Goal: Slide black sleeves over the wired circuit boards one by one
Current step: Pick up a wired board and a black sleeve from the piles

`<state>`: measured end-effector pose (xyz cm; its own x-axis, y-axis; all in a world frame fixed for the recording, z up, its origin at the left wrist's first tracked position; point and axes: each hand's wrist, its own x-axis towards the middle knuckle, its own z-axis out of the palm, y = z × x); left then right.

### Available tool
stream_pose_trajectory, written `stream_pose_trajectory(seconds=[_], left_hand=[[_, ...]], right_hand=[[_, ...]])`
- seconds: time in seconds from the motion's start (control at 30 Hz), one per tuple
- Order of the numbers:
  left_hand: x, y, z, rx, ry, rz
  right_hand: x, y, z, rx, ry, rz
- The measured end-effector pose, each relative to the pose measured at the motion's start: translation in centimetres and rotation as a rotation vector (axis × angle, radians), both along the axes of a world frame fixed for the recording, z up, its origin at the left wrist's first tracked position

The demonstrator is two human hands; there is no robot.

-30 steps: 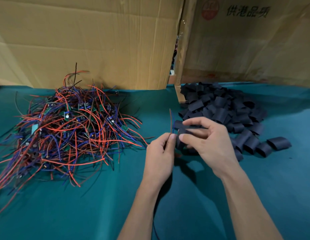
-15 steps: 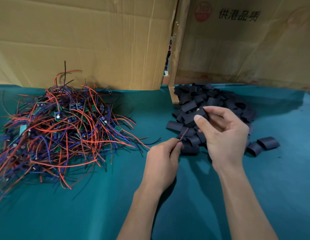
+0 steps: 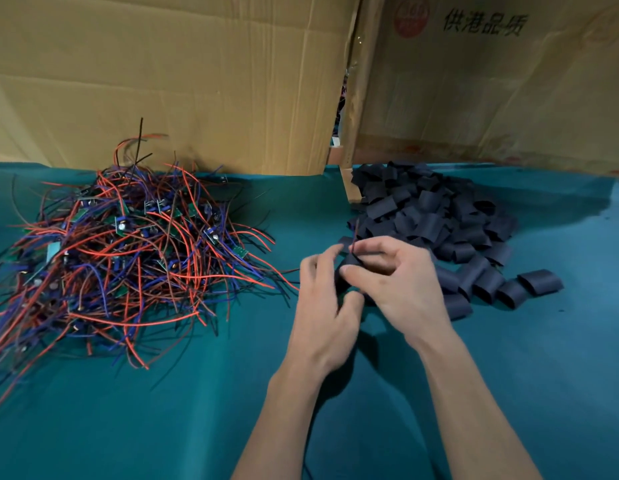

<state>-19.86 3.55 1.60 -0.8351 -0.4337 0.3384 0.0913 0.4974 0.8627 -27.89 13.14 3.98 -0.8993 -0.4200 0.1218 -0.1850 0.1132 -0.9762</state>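
A tangled heap of small green circuit boards with red, blue and black wires (image 3: 128, 251) lies on the left of the teal table. A pile of short black sleeves (image 3: 436, 220) lies at the right. In front of that pile both hands meet. My right hand (image 3: 401, 289) pinches one black sleeve (image 3: 349, 263), and thin wires (image 3: 353, 237) stick up out of it. My left hand (image 3: 325, 313) curls around the lower part of the same piece; the board itself is hidden by the fingers.
Cardboard walls (image 3: 204, 81) stand along the back of the table, with a gap between two panels. Several loose sleeves (image 3: 540, 282) lie apart at the pile's right edge. Teal cloth (image 3: 162, 410) covers the near table.
My right hand came down from the pile with a sleeve and joined my left hand. The wires my left hand held now pass through that sleeve.
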Motion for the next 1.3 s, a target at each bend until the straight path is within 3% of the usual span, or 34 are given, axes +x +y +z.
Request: stream_pose_trajectory(seconds=[0.13,0.3,0.47,0.63,0.7,0.87,0.93,1.0,1.03,1.13,1.17,1.2,1.3], left_hand=[[0.1,-0.2,-0.3,0.101,-0.024,-0.029],[-0.1,0.0,-0.2,0.213,0.007,-0.029],[-0.4,-0.1,0.2,0.32,0.004,-0.206],[-0.4,0.3,0.6,0.485,-0.02,-0.386],[-0.2,0.5,0.7,0.496,-0.055,-0.431],[0.2,1.0,0.7,0.564,-0.113,-0.519],[0.1,1.1,0.8,0.577,-0.102,-0.495],[-0.1,1.1,0.7,0.646,-0.07,-0.416],[-0.2,0.9,0.7,0.715,-0.043,-0.359],[-0.6,0.1,0.6,0.894,0.019,-0.221],[-0.7,0.1,0.5,0.926,0.025,-0.191],[-0.9,0.1,0.4,0.944,0.029,-0.169],[-1.1,0.5,0.2,0.943,0.034,-0.158]], right_hand=[[0.3,-0.3,-0.3,0.064,-0.016,0.124],[0.4,-0.7,0.0,-0.105,-0.022,0.036],[0.4,-0.6,0.6,-0.362,-0.122,-0.001],[0.3,0.2,1.2,-0.317,0.048,0.016],[0.2,0.2,1.3,-0.266,0.13,-0.033],[-0.5,0.9,1.8,-0.478,-0.026,-0.275],[-0.8,1.2,2.0,-0.463,0.028,-0.274],[-1.1,2.4,2.1,-0.243,0.174,-0.283],[-1.3,3.5,1.8,-0.029,0.252,-0.304],[-1.1,7.3,-0.4,0.848,0.354,-0.293],[-0.8,8.1,-1.4,1.042,0.361,-0.252],[-0.8,8.4,-2.4,1.135,0.369,-0.212],[-2.6,7.2,-3.7,1.136,0.368,-0.181]])
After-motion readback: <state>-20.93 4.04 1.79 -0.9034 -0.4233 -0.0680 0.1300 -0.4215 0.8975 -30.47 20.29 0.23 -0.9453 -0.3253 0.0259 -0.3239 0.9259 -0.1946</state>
